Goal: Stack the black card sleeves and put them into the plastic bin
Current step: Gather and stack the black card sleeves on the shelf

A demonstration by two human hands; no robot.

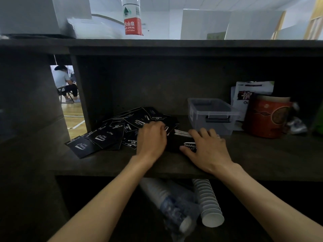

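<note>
Several black card sleeves [104,137] with white print lie scattered on the dark shelf, spreading left of my hands. A squared-up stack of sleeves [176,140] sits between my hands. My left hand [152,137] has its fingers curled over a sleeve at the stack's far left corner. My right hand [208,147] rests on the stack's right side, fingers spread over its top and far edge. The clear plastic bin [212,116], lidless with a dark latch, stands just behind my right hand.
A red-brown paper cup [267,117] and white packets [251,91] stand right of the bin. Stacked paper cups [208,203] lie on the shelf below. A water bottle [132,16] stands on the top board. A seated person [65,82] shows through the left gap.
</note>
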